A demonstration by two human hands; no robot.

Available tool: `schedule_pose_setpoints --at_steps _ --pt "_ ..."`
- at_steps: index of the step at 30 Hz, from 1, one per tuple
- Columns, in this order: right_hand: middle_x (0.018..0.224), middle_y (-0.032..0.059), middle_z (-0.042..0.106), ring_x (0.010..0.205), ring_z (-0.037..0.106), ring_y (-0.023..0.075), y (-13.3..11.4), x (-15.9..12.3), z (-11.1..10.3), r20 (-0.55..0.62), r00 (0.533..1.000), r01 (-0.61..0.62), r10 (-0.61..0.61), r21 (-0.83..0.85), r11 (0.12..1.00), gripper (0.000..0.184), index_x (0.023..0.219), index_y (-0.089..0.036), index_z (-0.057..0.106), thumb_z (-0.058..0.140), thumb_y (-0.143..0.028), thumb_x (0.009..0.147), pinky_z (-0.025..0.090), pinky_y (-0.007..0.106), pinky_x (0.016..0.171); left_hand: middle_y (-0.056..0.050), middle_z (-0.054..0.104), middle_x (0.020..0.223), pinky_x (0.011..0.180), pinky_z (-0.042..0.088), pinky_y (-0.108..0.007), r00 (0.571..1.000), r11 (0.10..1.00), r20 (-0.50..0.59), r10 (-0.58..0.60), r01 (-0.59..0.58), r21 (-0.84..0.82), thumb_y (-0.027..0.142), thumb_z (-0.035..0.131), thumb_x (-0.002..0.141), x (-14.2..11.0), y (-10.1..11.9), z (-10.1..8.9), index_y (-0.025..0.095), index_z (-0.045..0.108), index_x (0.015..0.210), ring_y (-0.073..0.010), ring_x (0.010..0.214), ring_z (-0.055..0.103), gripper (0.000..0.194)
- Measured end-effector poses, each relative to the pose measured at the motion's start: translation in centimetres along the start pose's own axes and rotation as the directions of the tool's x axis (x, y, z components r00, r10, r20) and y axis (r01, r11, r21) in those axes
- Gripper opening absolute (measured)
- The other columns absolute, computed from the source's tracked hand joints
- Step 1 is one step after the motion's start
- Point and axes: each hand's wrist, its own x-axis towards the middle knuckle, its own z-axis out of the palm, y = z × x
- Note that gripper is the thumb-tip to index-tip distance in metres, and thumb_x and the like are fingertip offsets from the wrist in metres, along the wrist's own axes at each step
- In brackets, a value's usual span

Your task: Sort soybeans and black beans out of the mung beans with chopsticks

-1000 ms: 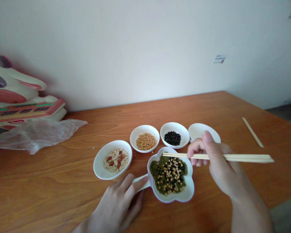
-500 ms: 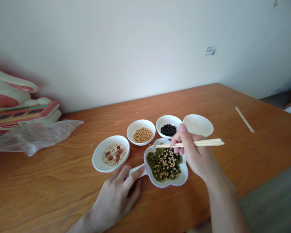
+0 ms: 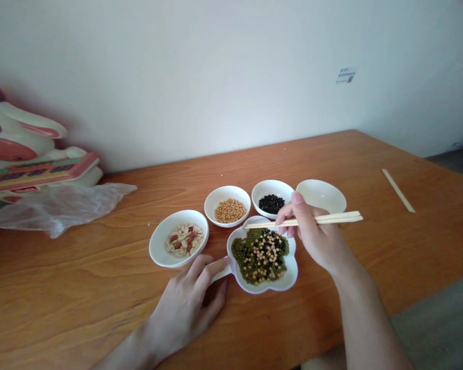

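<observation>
My right hand [image 3: 312,226] is closed around a pair of wooden chopsticks [image 3: 341,218], their tips at the upper left rim of a white flower-shaped dish [image 3: 292,275]. Whether a bean sits between the tips is too small to tell. In the dish lie green beans [image 3: 239,249], with black beans and pale yellow beans mixed on top. My left hand [image 3: 189,298] grips the dish's handle [image 3: 220,273] from the left. Behind the dish stand a bowl of yellow beans [image 3: 230,211], a bowl of black beans [image 3: 271,204] and a white bowl [image 3: 320,194] partly hidden by my right hand.
Left of the dish is a white bowl [image 3: 157,246] with pale seeds and some red-brown ones. A clear plastic bag [image 3: 65,205] lies before an animal-shaped toy keyboard [image 3: 42,169]. One flat wooden stick [image 3: 398,190] rests on the table at right. A wall rises behind.
The chopstick tips have shifted from over the green beans to the dish's upper left rim. The view has turned slightly. My left hand keeps its hold on the handle.
</observation>
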Motion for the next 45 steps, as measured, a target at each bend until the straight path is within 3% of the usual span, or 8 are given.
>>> schedule_pose_setpoints --at_steps 16,25,37,45 --pt "0.067 0.0012 0.066 0.069 0.062 0.0157 -1.7 -1.7 -0.2 0.069 0.997 -0.016 0.022 -0.08 0.997 0.072 0.071 -0.024 0.071 0.033 -0.071 0.109 0.046 0.031 0.069 -0.006 0.07 0.119 0.088 0.068 -0.039 1.0 0.999 -0.007 -0.029 0.029 -0.013 0.018 0.061 0.102 0.1 0.2 0.0 0.029 0.051 0.148 -0.0223 0.101 0.075 0.048" --pt "0.066 0.0 0.068 0.065 0.062 0.015 -3.0 -3.0 1.7 0.104 0.992 -0.061 0.075 -0.131 0.989 0.069 0.073 -0.024 0.069 0.036 -0.072 0.108 0.043 0.033 0.065 -0.006 0.069 0.116 0.083 0.067 -0.038 0.999 0.999 -0.009 -0.035 0.034 -0.035 0.019 0.06 0.102 0.2 0.2 0.0 0.029 0.05 0.149 -0.0219 0.097 0.075 0.049" --pt "0.069 0.0009 0.07 0.069 0.063 0.0151 -2.5 -2.0 1.0 0.179 0.984 -0.003 0.021 -0.097 0.995 0.071 0.072 -0.024 0.071 0.031 -0.07 0.11 0.045 0.031 0.064 -0.006 0.069 0.115 0.083 0.067 -0.037 0.999 0.997 0.008 -0.045 0.046 -0.062 0.017 0.061 0.101 0.2 0.5 -0.2 0.029 0.048 0.151 -0.0217 0.097 0.074 0.053" --pt "0.071 0.0005 0.072 0.07 0.065 0.0141 -2.2 -1.9 0.8 0.287 0.956 -0.053 0.056 -0.021 0.998 0.071 0.074 -0.024 0.073 0.032 -0.068 0.11 0.046 0.028 0.065 -0.006 0.068 0.116 0.085 0.066 -0.038 0.998 0.996 0.017 -0.057 0.058 -0.062 0.016 0.062 0.101 0.0 0.4 -0.2 0.03 0.047 0.152 -0.0213 0.098 0.073 0.055"
